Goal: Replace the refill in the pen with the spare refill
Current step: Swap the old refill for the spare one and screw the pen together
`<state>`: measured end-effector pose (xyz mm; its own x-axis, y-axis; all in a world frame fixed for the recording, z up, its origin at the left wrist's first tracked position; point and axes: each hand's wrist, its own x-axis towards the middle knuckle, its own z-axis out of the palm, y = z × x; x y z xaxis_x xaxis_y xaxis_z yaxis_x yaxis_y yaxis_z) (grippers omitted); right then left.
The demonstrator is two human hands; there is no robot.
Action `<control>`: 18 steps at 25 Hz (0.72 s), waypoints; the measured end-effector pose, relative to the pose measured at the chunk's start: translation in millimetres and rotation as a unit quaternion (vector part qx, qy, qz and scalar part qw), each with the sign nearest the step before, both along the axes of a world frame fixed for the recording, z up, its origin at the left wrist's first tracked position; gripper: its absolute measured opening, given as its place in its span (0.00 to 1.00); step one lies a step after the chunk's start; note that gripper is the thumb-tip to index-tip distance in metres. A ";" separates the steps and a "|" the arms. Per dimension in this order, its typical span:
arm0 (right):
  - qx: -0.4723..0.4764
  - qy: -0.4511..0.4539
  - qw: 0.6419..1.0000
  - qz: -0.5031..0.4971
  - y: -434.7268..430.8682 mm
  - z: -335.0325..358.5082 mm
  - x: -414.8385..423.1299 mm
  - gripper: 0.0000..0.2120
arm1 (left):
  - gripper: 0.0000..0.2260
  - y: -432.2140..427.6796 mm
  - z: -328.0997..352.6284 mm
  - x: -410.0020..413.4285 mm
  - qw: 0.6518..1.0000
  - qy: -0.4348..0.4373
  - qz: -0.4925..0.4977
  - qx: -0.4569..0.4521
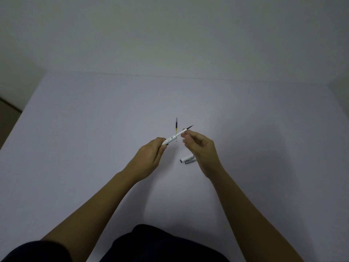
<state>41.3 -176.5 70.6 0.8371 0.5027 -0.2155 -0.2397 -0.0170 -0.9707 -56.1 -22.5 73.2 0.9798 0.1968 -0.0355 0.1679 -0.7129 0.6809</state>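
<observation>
My left hand (pixel 151 156) grips the rear end of a white pen barrel (pixel 171 138), which slants up to the right above the table. A thin refill (pixel 186 129) with a dark tip sticks out of the barrel's front end. My right hand (pixel 200 148) pinches that refill near its tip. Behind the barrel, a second refill (pixel 176 127) with dark ink and a yellowish band lies on the table, pointing away from me. The white pen cap (pixel 187 159) with its metal clip lies just below my right hand.
The white table (pixel 94 148) stretches wide on both sides, with its far edge against a pale wall (pixel 170 35). The table's left edge drops off to a darker floor (pixel 7 118). My dark-clothed lap (pixel 160 244) is at the near edge.
</observation>
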 end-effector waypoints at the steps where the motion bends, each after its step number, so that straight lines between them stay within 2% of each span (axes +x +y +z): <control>1: 0.010 0.012 1.000 -0.021 3.1 1.0 -0.1 0.09 | 0.10 -1.1 -1.7 1.7 1.000 0.001 -0.003 0.004; 6: 0.078 0.125 0.982 -0.122 23.3 -7.8 30.3 0.05 | 0.10 4.7 -9.4 6.2 0.999 0.023 -0.008 0.026; 8: 0.060 0.154 0.971 -0.174 31.0 -20.0 54.5 0.05 | 0.10 11.3 -14.3 8.2 0.999 0.034 -0.004 0.031; 11: -0.103 0.090 0.971 -0.197 38.2 -52.5 82.0 0.04 | 0.10 18.9 -18.7 15.3 0.999 0.034 0.014 0.022; 14: -0.273 -0.031 0.953 -0.129 46.1 -76.8 95.1 0.06 | 0.10 25.6 -22.3 28.9 0.999 0.030 0.027 0.017; 18: -0.383 -0.121 0.913 -0.064 58.5 -91.6 107.9 0.10 | 0.11 35.8 -26.6 45.4 0.998 0.030 0.049 0.007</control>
<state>149.2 -118.0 -21.0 0.9481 0.1766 -0.2645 -0.0675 -0.7010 -0.7099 -10.7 13.3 46.6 0.9520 0.2925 -0.0903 0.2774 -0.6999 0.6582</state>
